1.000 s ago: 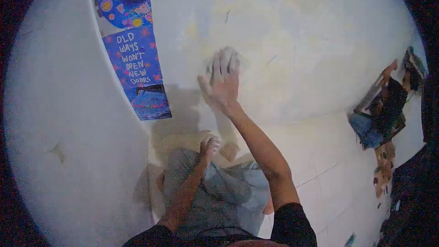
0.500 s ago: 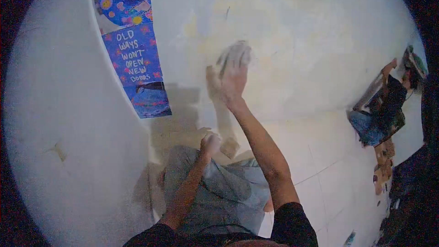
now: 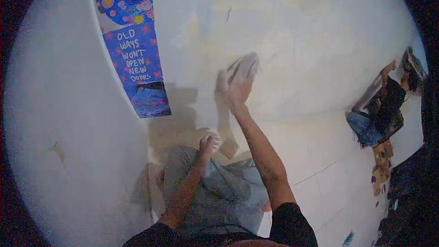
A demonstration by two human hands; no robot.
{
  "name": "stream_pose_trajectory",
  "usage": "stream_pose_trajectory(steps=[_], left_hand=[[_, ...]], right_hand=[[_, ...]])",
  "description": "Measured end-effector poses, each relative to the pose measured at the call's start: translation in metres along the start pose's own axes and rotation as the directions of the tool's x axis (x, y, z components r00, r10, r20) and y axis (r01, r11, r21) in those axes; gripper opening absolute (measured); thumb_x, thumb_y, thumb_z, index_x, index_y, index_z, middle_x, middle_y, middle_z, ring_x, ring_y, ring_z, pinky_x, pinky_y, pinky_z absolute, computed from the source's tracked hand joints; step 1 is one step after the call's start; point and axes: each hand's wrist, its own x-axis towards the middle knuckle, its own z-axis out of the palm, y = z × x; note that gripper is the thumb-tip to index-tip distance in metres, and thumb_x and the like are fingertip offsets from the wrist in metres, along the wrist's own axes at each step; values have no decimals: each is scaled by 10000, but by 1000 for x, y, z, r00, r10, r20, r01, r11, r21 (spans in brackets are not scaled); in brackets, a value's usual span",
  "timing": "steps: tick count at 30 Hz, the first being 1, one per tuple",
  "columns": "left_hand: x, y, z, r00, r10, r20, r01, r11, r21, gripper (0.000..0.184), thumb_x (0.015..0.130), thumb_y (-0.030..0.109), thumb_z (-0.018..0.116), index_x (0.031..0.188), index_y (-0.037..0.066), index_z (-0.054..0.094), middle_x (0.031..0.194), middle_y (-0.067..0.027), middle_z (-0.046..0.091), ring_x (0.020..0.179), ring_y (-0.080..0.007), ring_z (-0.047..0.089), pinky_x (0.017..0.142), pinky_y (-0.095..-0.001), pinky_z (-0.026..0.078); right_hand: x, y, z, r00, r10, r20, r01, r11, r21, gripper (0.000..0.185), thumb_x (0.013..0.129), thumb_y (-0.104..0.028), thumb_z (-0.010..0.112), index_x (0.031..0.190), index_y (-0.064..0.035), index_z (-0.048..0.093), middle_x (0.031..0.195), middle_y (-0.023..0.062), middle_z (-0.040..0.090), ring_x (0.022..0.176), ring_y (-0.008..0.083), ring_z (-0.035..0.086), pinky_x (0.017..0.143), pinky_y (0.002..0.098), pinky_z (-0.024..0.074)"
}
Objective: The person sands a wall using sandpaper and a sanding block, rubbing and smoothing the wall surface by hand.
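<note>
My right hand (image 3: 240, 80) presses against the pale, patchy wall (image 3: 297, 73), fingers long and whitened with dust. Under them, between thumb and fingers, shows a dark grey sheet (image 3: 235, 67) that looks like sandpaper; most of it is hidden. Low in front of my knees, my left hand (image 3: 209, 142) is curled into a dusty fist. Whatever may be inside that fist is hidden. Yellowish and white smears cover the wall above my right hand, with a short dark mark (image 3: 228, 14).
Blue painted panels (image 3: 132, 57) with white lettering run down the wall's left side. A white surface (image 3: 68, 110) curves along the far left. At right, another person (image 3: 388, 103) in dark top and jeans sits near brown pieces (image 3: 382, 167) on the tiled floor (image 3: 311, 192).
My right hand has slid down the wall and slightly right, its fingers tilting more to the right. My left fist stays almost in place, turned a little.
</note>
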Motion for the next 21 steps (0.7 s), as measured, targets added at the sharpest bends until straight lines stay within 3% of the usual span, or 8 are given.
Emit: stream_pose_trajectory(steps=[1, 7, 11, 13, 15, 18, 20, 21], left_hand=[[2, -7, -1, 1000, -30, -2, 30, 999, -20, 309, 1038, 317, 544, 1139, 52, 666, 923, -71, 725, 742, -166, 677, 670, -288, 549], [27, -51, -16, 989, -148, 1, 148, 986, -78, 312, 1054, 324, 529, 1151, 58, 659, 920, -55, 722, 741, -155, 669, 652, -286, 542], [61, -125, -41, 978, -199, 57, 206, 968, -144, 366, 1034, 381, 533, 1152, 59, 661, 925, -67, 727, 747, -157, 672, 638, -288, 528], [41, -82, -26, 983, -182, 13, 182, 982, -57, 372, 1024, 383, 529, 1149, 60, 662, 925, -73, 731, 744, -159, 671, 644, -293, 528], [28, -50, -14, 988, -155, -23, 156, 987, 33, 377, 1015, 386, 525, 1146, 60, 662, 925, -79, 735, 741, -160, 670, 650, -299, 529], [26, -45, -8, 986, -163, -13, 164, 986, 29, 358, 1008, 353, 508, 1146, 59, 661, 935, -86, 741, 726, -166, 665, 661, -313, 532], [31, -56, -9, 978, -207, -34, 208, 977, 33, 332, 1007, 328, 525, 1145, 59, 660, 953, -79, 737, 744, -165, 664, 672, -314, 533], [22, -40, -8, 977, -209, -33, 211, 977, 41, 332, 1007, 328, 525, 1145, 59, 660, 953, -79, 737, 744, -165, 664, 672, -314, 533]], right_hand=[[-8, -6, 2, 994, -40, 100, 42, 999, -17, 882, 977, -440, 585, 1554, 139, 254, 1659, 343, 158, 1552, 503, 102, 1276, 518, 93], [45, -33, 2, 963, -238, 130, 252, 963, -101, 919, 975, -458, 577, 1578, 125, 200, 1677, 312, 141, 1559, 485, 91, 1279, 515, 86], [85, -28, -16, 990, -95, -105, 98, 995, 23, 913, 979, -463, 571, 1577, 123, 208, 1675, 313, 145, 1558, 484, 98, 1278, 517, 100], [78, -14, -18, 991, 34, -129, -19, 993, 116, 914, 983, -460, 568, 1583, 121, 195, 1676, 314, 138, 1558, 488, 88, 1278, 518, 96], [44, 3, -9, 992, 6, -125, 1, 999, 54, 924, 979, -473, 566, 1579, 125, 197, 1678, 314, 127, 1556, 495, 87, 1278, 529, 86], [-6, -2, 3, 999, -7, 49, 7, 1000, -6, 916, 973, -464, 579, 1579, 117, 212, 1678, 315, 130, 1554, 499, 100, 1275, 550, 86], [-21, -16, 13, 936, -186, 299, 200, 980, -18, 905, 971, -490, 572, 1582, 91, 244, 1684, 285, 159, 1553, 492, 121, 1273, 558, 97], [-14, -24, 17, 938, -179, 296, 193, 981, -19, 905, 971, -490, 572, 1582, 91, 244, 1684, 285, 159, 1553, 492, 121, 1273, 558, 97]])
